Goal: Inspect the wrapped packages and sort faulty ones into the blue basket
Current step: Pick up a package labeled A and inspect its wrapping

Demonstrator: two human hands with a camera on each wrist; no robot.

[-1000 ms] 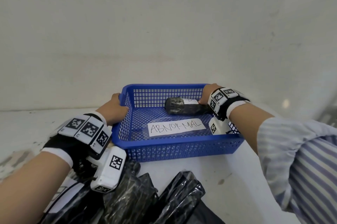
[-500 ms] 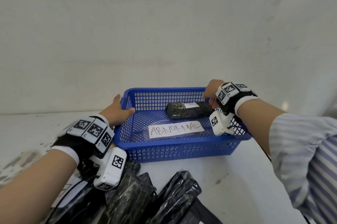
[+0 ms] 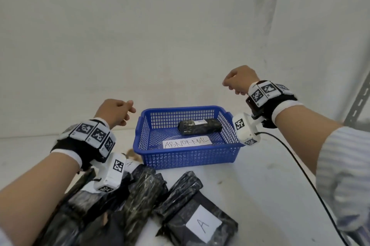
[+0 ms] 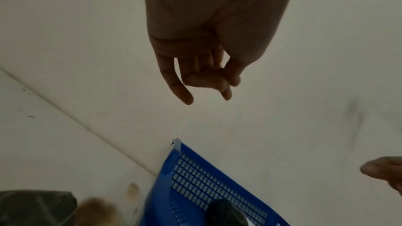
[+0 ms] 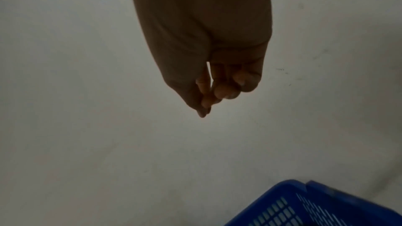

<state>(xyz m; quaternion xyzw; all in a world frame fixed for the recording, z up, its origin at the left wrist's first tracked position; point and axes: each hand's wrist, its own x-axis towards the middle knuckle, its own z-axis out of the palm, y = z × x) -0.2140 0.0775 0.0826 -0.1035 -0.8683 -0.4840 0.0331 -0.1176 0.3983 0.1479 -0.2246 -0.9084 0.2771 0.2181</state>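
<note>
The white table (image 3: 260, 175) carries everything. At its near edge lies a heap of black wrapped packages (image 3: 144, 191), one bearing a label marked A (image 3: 203, 222). Beyond it the blue basket (image 3: 188, 157) stands against the wall, tagged ABNORMAL, with 1 wrapped package (image 3: 200, 126) inside. The left hand (image 3: 115, 111) hangs above the table just left of the basket, fingers loosely curled and empty. The right hand (image 3: 238, 81) is raised above the basket's right side, fingers loosely bunched around nothing. The likely risk: glossy wrap hides tears, so a hurried check could pass a faulty package.
</note>
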